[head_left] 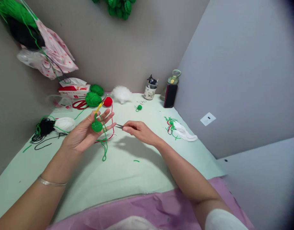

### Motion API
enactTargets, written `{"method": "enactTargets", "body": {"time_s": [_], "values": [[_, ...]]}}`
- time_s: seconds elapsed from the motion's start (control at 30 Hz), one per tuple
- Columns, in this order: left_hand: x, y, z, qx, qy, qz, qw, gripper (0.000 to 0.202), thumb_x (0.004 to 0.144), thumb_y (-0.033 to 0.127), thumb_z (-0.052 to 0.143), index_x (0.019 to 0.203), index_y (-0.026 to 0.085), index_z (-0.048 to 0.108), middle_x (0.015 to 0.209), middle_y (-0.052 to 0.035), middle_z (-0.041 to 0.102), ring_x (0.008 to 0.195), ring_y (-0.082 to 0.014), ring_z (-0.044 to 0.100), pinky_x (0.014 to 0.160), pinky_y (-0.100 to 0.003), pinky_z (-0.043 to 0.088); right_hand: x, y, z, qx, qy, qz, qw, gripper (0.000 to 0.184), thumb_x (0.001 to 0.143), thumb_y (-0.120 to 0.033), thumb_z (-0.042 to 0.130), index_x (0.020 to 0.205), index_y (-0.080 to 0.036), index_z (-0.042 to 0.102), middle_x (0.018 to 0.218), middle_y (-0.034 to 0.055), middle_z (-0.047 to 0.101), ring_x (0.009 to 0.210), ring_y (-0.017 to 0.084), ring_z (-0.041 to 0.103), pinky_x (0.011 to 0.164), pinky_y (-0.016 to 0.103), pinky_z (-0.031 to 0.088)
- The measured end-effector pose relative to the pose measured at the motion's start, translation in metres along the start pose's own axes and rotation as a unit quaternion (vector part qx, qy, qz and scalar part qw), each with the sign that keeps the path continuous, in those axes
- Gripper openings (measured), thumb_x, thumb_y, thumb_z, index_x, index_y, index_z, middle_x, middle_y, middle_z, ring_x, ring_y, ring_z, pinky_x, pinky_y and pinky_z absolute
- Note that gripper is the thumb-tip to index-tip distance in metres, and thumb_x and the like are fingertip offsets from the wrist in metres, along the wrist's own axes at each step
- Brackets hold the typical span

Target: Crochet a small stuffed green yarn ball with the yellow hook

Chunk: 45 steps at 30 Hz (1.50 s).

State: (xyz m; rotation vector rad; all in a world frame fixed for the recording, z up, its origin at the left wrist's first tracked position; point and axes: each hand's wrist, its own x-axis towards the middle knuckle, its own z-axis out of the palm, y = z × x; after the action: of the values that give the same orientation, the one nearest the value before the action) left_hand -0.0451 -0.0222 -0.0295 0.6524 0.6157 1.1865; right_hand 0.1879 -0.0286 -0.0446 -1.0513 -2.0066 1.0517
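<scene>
My left hand (83, 129) is raised over the table, palm up. Its thumb side pinches a yellow-handled crochet hook (100, 106), while the other fingers are spread. A small green crocheted ball (96, 126) hangs by the palm, and a loop of green yarn (104, 145) dangles below it. My right hand (139, 130) grips a slim dark metal tool that looks like tweezers (119, 126). The tool's tips point left and reach close to a fingertip of my left hand; whether they touch it I cannot tell.
Green yarn balls (93, 99), a red ball (108, 102) and white stuffing (121, 94) line the back. Black yarn (45, 126) and a white yarn ball (64, 124) lie left. A pen jar (150, 92), phone (170, 95) and yarn scraps (171, 123) are right.
</scene>
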Motion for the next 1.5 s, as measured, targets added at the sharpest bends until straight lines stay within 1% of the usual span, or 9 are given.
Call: {"method": "enactTargets", "body": {"time_s": [0.27,0.5,0.77,0.93,1.03,1.1,1.27,1.4,1.5], "values": [[0.002,-0.005,0.007,-0.005,-0.006,-0.002,1.000,0.016,0.092,0.030,0.068,0.078,0.024,0.073,0.112,-0.0007,0.078,0.140,-0.0282,0.052,0.124,-0.065,0.023,0.002,-0.002,0.013,-0.045,-0.039,0.037,0.998,0.041,0.093,-0.056,0.060,0.090,-0.017,0.072,0.065,-0.0046,0.050,0.062,0.010,0.040,0.059,0.024,0.029],[0.001,-0.008,0.013,0.004,0.012,-0.011,1.000,0.021,0.095,0.029,0.064,0.077,0.024,0.073,0.111,-0.0013,0.078,0.135,-0.0254,0.057,0.119,-0.054,0.039,0.003,-0.011,0.012,-0.074,0.042,0.038,0.996,0.035,0.094,-0.051,0.062,0.092,-0.019,0.074,0.062,-0.0059,0.049,0.061,0.010,0.039,0.061,0.024,0.028],[0.004,-0.011,0.011,0.019,-0.009,-0.023,1.000,0.014,0.087,0.034,0.075,0.079,0.023,0.071,0.116,-0.0011,0.077,0.136,-0.0278,0.056,0.114,-0.052,0.045,0.005,-0.008,0.013,-0.134,0.052,0.018,0.989,0.030,0.097,-0.046,0.059,0.095,-0.022,0.077,0.062,-0.0051,0.054,0.059,0.010,0.042,0.063,0.025,0.030],[0.010,-0.017,0.009,0.001,0.027,-0.014,1.000,0.012,0.090,0.029,0.072,0.080,0.022,0.069,0.101,-0.0011,0.078,0.123,-0.0231,0.065,0.111,-0.050,0.048,-0.005,0.007,-0.001,-0.207,0.029,0.074,0.975,0.041,0.092,-0.054,0.063,0.112,-0.019,0.071,0.095,0.0061,0.069,0.084,0.019,0.060,0.077,0.029,0.042],[0.013,-0.032,0.006,0.061,0.024,-0.014,0.998,0.013,0.084,0.029,0.078,0.080,0.020,0.069,0.089,-0.0003,0.076,0.097,-0.0157,0.071,0.093,-0.031,0.058,-0.008,0.013,0.002,-0.202,0.097,-0.004,0.974,0.071,0.089,-0.052,0.069,0.148,-0.023,0.044,0.142,0.0157,0.055,0.124,0.027,0.055,0.099,0.039,0.046],[0.013,-0.047,0.006,0.096,0.016,-0.024,0.995,0.018,0.079,0.028,0.083,0.081,0.018,0.069,0.075,0.0016,0.070,0.073,-0.0100,0.067,0.072,-0.019,0.056,-0.007,0.013,0.009,-0.165,0.114,-0.081,0.976,0.074,0.092,-0.050,0.065,0.154,-0.025,0.033,0.152,0.0145,0.048,0.134,0.025,0.050,0.107,0.041,0.045],[0.008,-0.075,0.008,0.137,-0.012,-0.050,0.989,0.028,0.078,0.033,0.083,0.096,0.017,0.070,0.066,0.0050,0.059,0.053,-0.0051,0.051,0.051,-0.015,0.041,-0.004,0.013,0.019,-0.248,0.132,-0.163,0.946,0.040,0.106,-0.032,0.040,0.142,-0.021,0.053,0.138,0.0127,0.061,0.131,0.022,0.052,0.111,0.039,0.041],[0.004,-0.077,0.004,0.168,-0.030,-0.069,0.983,0.033,0.080,0.035,0.080,0.106,0.018,0.070,0.072,0.0038,0.059,0.055,-0.0056,0.049,0.053,-0.017,0.040,0.000,0.027,0.005,-0.346,0.167,-0.107,0.917,0.044,0.102,-0.015,0.035,0.139,-0.017,0.058,0.132,0.0143,0.066,0.129,0.026,0.052,0.118,0.047,0.029],[0.003,-0.075,0.000,0.199,-0.035,-0.066,0.977,0.027,0.078,0.034,0.081,0.096,0.017,0.071,0.071,0.0028,0.058,0.056,-0.0070,0.049,0.052,-0.019,0.039,0.001,0.041,-0.016,-0.269,0.259,0.002,0.928,0.046,0.097,-0.011,0.033,0.133,-0.015,0.061,0.125,0.0159,0.066,0.125,0.027,0.053,0.120,0.050,0.023]]}}
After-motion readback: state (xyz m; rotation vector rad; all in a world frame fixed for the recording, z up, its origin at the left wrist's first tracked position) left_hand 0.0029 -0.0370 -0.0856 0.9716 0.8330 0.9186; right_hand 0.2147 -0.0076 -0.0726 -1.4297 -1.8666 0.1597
